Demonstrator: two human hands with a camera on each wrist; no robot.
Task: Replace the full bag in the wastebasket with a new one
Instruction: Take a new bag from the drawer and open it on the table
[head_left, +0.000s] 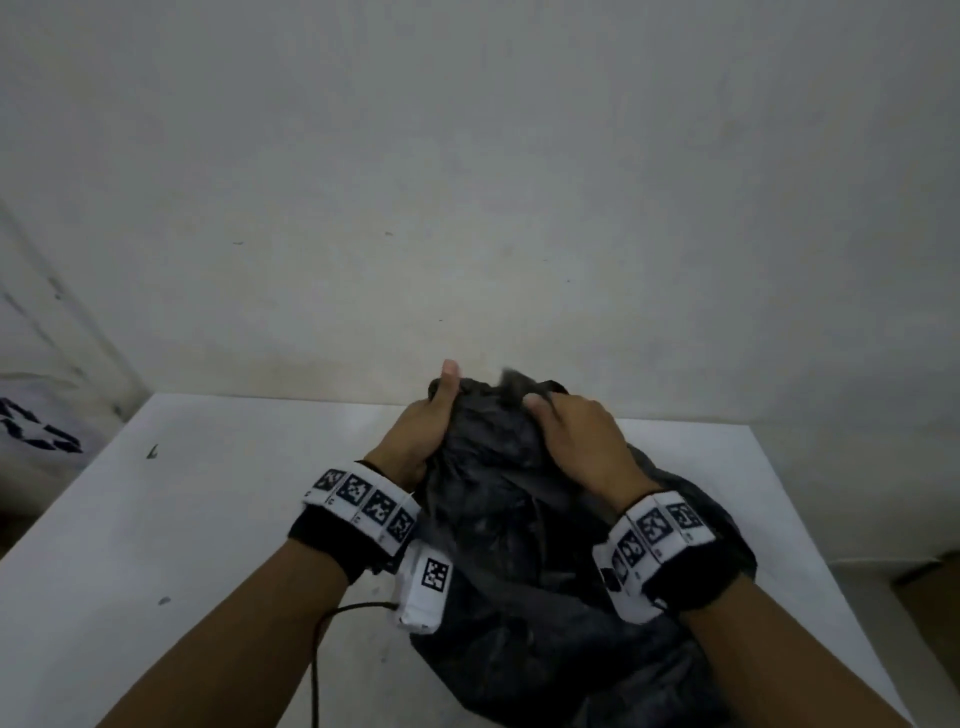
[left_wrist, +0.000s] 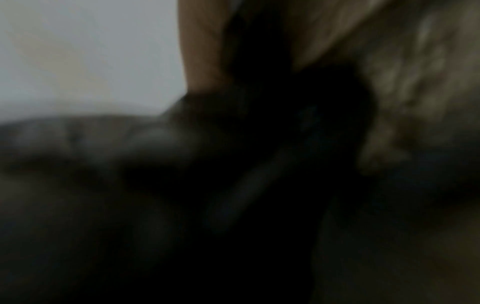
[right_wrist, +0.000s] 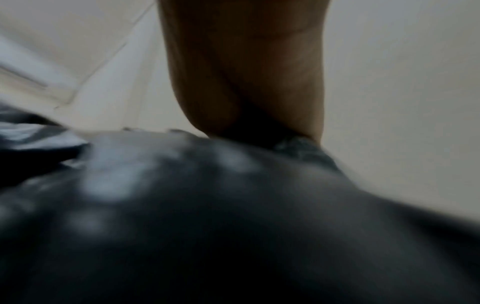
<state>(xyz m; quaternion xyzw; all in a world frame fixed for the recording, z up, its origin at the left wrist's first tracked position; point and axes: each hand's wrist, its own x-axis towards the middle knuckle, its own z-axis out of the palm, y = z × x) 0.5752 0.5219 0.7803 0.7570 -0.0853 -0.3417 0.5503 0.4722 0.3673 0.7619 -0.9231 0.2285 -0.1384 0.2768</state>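
Together both hands (head_left: 415, 431) (head_left: 582, 441) clutch black bag (head_left: 498, 519).

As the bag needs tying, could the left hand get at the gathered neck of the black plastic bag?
Probably yes: the left hand already grips the black plastic bag at its neck.

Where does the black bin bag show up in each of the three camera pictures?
Head view: the black bin bag fills the lower middle, on the white table, its top gripped by the left hand and right hand.
Left wrist view: blurred dark bag across the lower part.
Right wrist view: the bag fills the lower half.
Shared landmark: the pale wall.
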